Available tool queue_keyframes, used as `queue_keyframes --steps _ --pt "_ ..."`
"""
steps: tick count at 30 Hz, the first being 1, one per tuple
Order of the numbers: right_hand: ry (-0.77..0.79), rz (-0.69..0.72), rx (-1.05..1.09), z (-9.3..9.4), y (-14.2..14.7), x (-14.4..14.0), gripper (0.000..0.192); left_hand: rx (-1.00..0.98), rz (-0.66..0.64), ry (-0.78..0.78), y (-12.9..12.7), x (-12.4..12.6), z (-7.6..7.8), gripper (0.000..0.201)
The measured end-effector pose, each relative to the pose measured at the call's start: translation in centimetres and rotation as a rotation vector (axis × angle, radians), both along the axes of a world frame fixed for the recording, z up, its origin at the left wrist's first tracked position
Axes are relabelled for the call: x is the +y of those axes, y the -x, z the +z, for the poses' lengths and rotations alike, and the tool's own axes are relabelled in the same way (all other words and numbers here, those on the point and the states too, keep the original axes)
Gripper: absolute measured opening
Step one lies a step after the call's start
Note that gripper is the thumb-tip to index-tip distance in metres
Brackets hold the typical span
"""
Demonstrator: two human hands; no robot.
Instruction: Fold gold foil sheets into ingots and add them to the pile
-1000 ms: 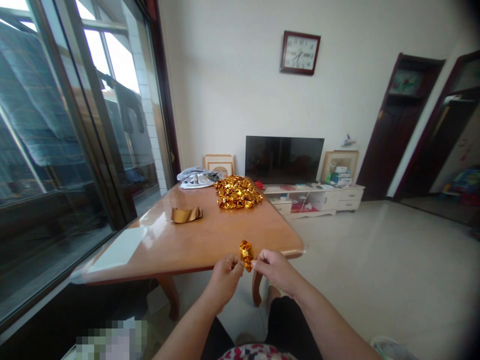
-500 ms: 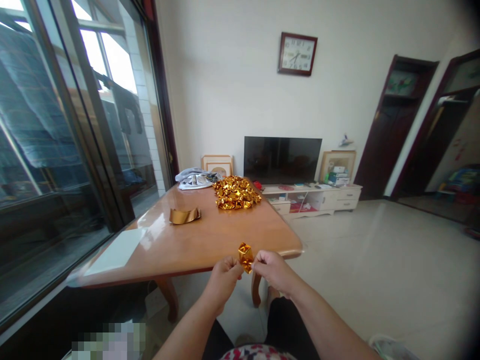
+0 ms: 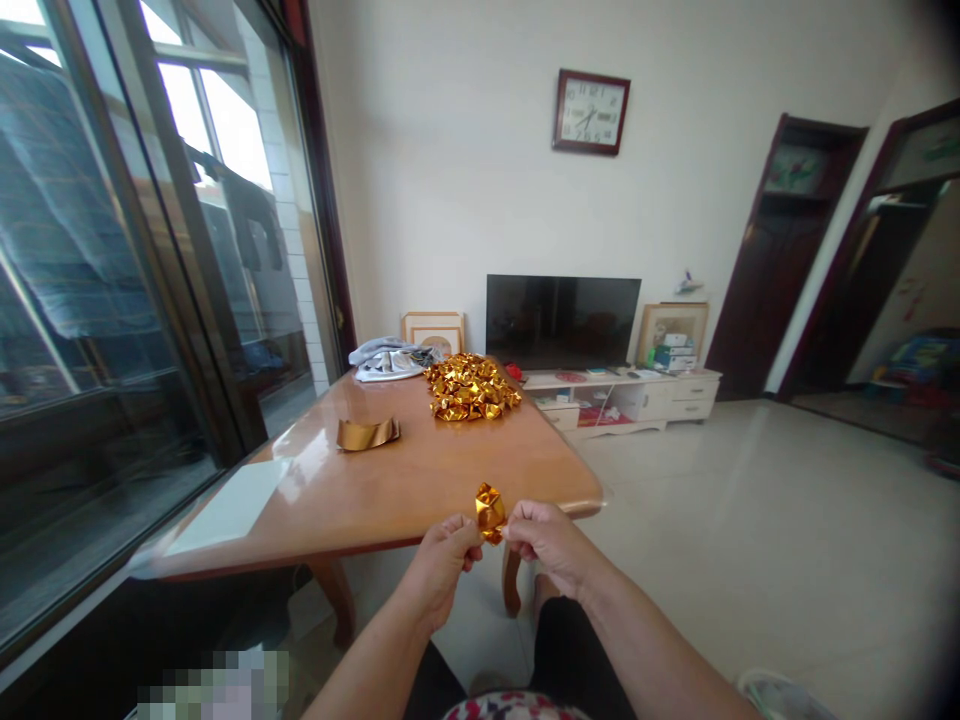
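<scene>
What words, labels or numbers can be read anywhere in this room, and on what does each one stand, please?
"12": top of the wall clock dial; its other hour numbers are too small to read surely.
Boxes on the TV stand: print blurred, unreadable.
Framed pictures: no legible text.
Gold foil piece held by the left hand and right hand: no text.

One view only, worn on the person's head, looking forward and slightly down across the room. Both forearms enter from the bottom edge, the left hand (image 3: 442,562) and right hand (image 3: 546,543) meeting close to the lens, low at centre. The counter (image 3: 390,480) stretches away left of centre; the far wall with the television (image 3: 562,322) faces the camera, well back.
</scene>
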State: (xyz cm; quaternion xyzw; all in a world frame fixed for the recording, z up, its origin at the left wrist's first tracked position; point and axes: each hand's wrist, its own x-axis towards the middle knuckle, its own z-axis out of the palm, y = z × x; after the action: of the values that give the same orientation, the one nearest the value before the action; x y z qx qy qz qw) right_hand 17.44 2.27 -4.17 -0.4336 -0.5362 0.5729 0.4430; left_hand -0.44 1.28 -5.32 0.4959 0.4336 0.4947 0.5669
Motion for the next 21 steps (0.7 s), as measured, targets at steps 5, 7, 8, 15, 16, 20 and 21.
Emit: queue_keyframes --steps 5,7,8,15,16,20,21 --pt "0.047 0.036 0.060 -0.5 -0.1 0.2 0.016 -0.085 -0.032 0.016 -0.1 -0.1 0.1 0.015" --pt "0.048 0.041 0.057 -0.7 -0.1 0.2 0.017 -0.119 -0.051 0.016 -0.2 -0.2 0.0 0.016" --pt "0.045 0.042 0.050 -0.8 -0.1 0.2 0.017 -0.129 -0.060 0.018 -0.3 -0.3 0.0 0.016" --pt "-0.045 -0.011 -0.117 -0.8 -0.5 0.3 0.012 0.104 -0.076 -0.032 0.3 -0.2 -0.2 0.012" --pt "-0.065 -0.022 -0.150 -0.8 -0.5 0.3 0.011 0.147 -0.066 -0.043 0.5 -0.1 -0.2 0.012" --pt "-0.117 -0.043 -0.249 -1.1 -0.4 0.4 0.009 0.272 0.062 -0.123 1.3 0.5 0.3 0.015" --pt "-0.121 -0.043 -0.262 -1.3 -0.3 0.4 0.009 0.294 0.097 -0.149 1.5 0.7 0.4 0.016"
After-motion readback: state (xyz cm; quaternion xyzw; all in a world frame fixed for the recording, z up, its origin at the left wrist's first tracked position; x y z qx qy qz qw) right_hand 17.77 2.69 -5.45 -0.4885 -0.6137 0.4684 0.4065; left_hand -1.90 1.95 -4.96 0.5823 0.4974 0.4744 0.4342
